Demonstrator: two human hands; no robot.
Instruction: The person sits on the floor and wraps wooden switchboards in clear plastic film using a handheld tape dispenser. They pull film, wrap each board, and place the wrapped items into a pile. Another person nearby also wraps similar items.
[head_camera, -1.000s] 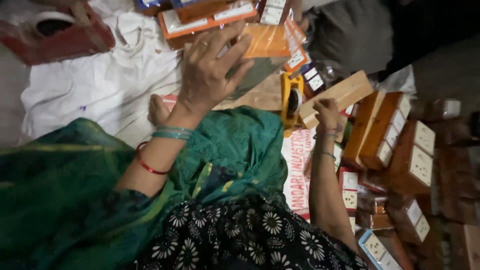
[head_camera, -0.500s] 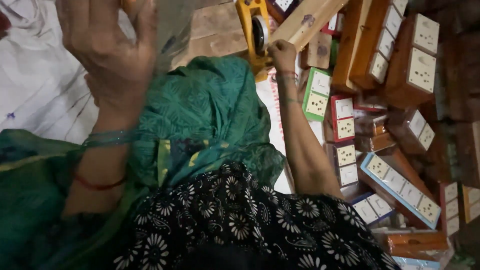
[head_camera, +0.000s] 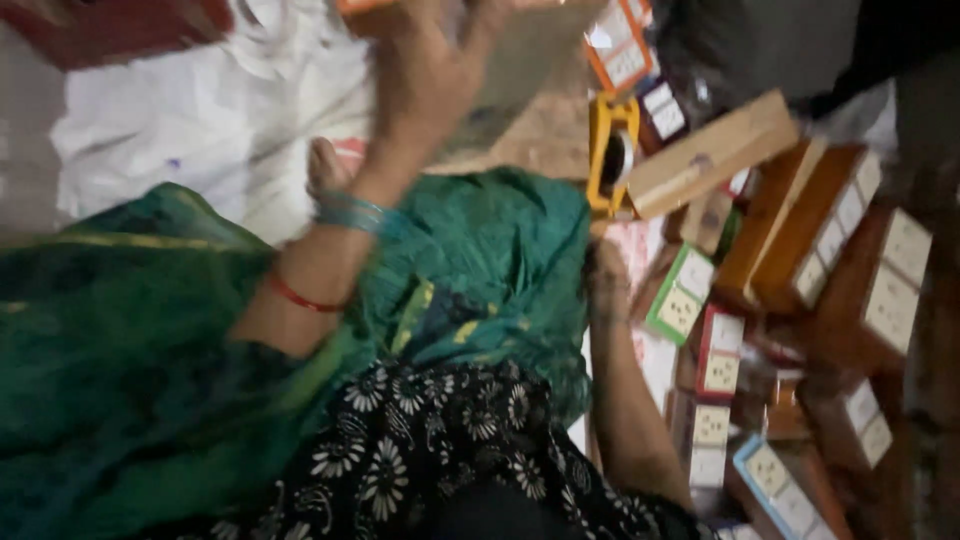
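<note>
- Far left, top corner: dark red box on the floor, beside a crumpled white cloth spread under it.
- Below that: green draped fabric over the lap, black flower-printed cloth lower down.
- Left hand raised near the top edge, fingers spread wide and gripping nothing; blurred, held over or against a flat brown cardboard piece. Cannot tell whether touching.
- On that wrist: teal bangles, and a thin red thread further up the forearm.
- Centre right: yellow tape dispenser standing on the floor just beside the long tan cardboard box, which lies tilted above the pile.
- Right hand low at the edge of the green fabric, below the dispenser and near the small boxes; too blurred to tell whether curled, spread or pinching anything.
- Just beside the right hand: small green-edged carton with a socket picture, then a red-edged carton below it.
- Further right: row of orange-brown cartons packed side by side, a blue-edged carton near the bottom.
- Top right: dark clothing of another person, hands not visible.
- Reaching and handling among the cartons, judging by the hands; any clean grasp on the cardboard would call for the left fingers closing over its edge.
</note>
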